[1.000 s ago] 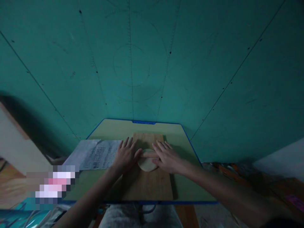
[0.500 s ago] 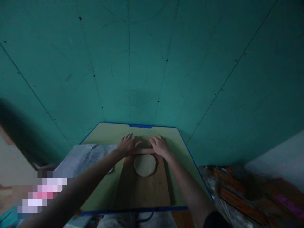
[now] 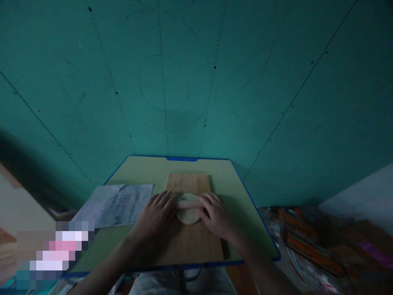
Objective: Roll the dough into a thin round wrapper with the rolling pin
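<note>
A round, flat piece of dough lies on a wooden board. Across the dough rests a pale rolling pin, its ends covered by my hands. My left hand is curled over the left end, fingers pointing away from me. On the opposite end my right hand is closed the same way, its thumb near the dough's right edge. The parts of the pin under my palms are hidden.
The board sits on a pale table with a blue rim, pushed against a green wall. Printed paper sheets lie left of the board. Plastic bags and orange items are piled at the lower right. My legs are below the near edge.
Both hands have drawn the rolling pin toward me, from beyond the dough's far edge to across its middle. The camera view has shifted slightly.
</note>
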A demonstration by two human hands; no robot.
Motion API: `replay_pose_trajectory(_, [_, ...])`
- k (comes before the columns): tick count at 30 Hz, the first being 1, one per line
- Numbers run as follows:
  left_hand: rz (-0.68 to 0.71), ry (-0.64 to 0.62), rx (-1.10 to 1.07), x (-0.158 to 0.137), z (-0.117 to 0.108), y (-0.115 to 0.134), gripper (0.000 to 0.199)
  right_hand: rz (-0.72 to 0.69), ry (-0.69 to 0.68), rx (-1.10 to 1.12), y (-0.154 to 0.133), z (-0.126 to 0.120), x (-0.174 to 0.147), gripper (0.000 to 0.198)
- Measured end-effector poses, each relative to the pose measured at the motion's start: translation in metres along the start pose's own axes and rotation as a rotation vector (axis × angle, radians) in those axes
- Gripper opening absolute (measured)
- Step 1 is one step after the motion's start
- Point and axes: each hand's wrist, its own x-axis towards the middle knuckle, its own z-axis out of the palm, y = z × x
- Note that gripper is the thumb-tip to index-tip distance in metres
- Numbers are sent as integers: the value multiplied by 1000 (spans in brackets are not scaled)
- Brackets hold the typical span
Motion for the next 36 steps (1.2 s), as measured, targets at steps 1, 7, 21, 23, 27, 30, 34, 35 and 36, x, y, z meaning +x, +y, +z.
replay_pose_trajectory(1, [-26, -39, -15, 4, -2, -2, 36, 11, 5, 6, 2, 0, 3, 39])
replay_pose_trajectory(7, [-252, -163, -141, 25, -9, -24, 25, 75, 262, 122, 23, -7, 29, 47])
replay_pose_trajectory(21, [-601, 22, -424, -12, -15, -26, 38, -99, -157, 6, -26, 19, 60, 26])
replay_pose_trajectory(23, [-606, 35, -425, -15, -16, -24, 38, -85, -141, -8, -30, 18, 59, 25])
replay_pose_trajectory(27, [-608, 19, -420, -19, -18, -21, 40, -4, -137, 36, -26, 15, 58, 26])
replay_pose_trajectory(30, [-618, -20, -392, -23, -20, -20, 37, 89, -65, 146, -10, 13, 57, 36])
replay_pose_trajectory(34, [-632, -79, -359, -29, -19, -23, 33, 108, 30, 185, 7, 15, 52, 43])
replay_pose_trajectory(35, [-629, -78, -357, -30, -18, -23, 32, 96, 18, 177, 6, 17, 50, 42])
replay_pose_trajectory(36, [-624, -71, -353, -30, -17, -23, 32, 82, -6, 164, 4, 19, 49, 42])
